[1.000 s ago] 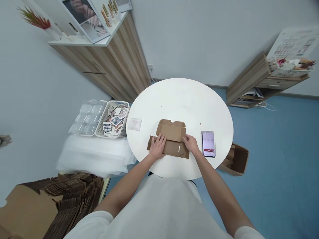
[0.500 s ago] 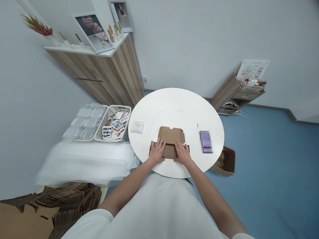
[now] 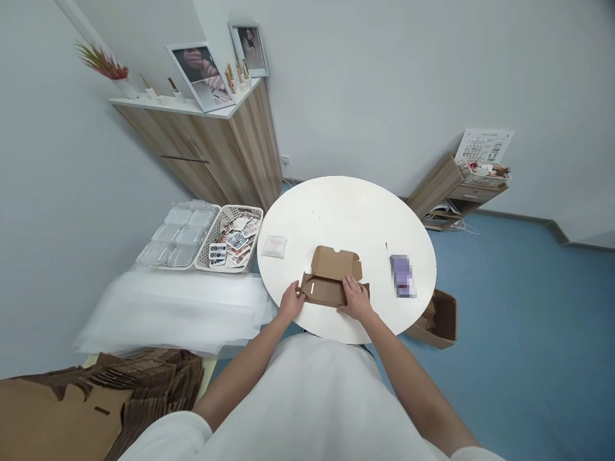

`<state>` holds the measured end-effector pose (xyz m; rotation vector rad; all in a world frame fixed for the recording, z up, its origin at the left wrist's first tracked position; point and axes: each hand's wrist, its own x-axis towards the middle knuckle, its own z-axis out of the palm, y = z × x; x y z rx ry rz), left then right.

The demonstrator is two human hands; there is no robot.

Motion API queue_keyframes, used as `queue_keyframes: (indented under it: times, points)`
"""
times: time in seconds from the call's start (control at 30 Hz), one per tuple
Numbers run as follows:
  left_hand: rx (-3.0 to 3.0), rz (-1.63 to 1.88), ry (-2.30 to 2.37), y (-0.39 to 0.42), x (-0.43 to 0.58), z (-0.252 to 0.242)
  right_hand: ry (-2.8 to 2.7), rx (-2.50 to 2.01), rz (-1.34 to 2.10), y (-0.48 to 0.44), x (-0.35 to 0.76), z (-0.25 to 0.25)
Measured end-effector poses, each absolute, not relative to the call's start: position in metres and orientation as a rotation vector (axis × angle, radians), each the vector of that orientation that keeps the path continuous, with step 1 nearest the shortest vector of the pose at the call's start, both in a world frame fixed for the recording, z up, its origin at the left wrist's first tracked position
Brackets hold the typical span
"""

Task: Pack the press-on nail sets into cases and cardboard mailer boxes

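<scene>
A brown cardboard box (image 3: pixel 327 293) lies partly folded on the white round table (image 3: pixel 346 205), its lid flap (image 3: pixel 336 262) raised on the far side. At the box's left end, my left hand (image 3: pixel 292 301) is closed on the side flap. My right hand (image 3: pixel 355 298) rests on the right end with its fingers stretched out over the cardboard. A small white packet (image 3: pixel 274 246) lies on the table left of the box. To the right is a purple item (image 3: pixel 402 275), blurred by pixelation.
Left of the table stand a white basket of printed cards (image 3: pixel 230 238) and clear plastic cases (image 3: pixel 180 234). White foam sheets (image 3: pixel 168 310) and stacked flat cardboard (image 3: pixel 154 390) lie nearer me. An open carton (image 3: pixel 439 319) is on the floor at right.
My left hand has slid left off the box's inside onto its left end flap, uncovering a slot there. My right hand stays on the right end. The view has shifted slightly.
</scene>
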<state>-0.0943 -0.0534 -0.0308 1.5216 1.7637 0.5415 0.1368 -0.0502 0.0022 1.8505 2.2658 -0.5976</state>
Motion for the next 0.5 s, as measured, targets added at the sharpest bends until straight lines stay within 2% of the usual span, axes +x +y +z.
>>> queue_keyframes:
  times: [0.5]
  points:
    - [1.501,0.454,1.795,-0.044,-0.091,-0.011,2.327,1.852,-0.668,-0.046,0.131,-0.004]
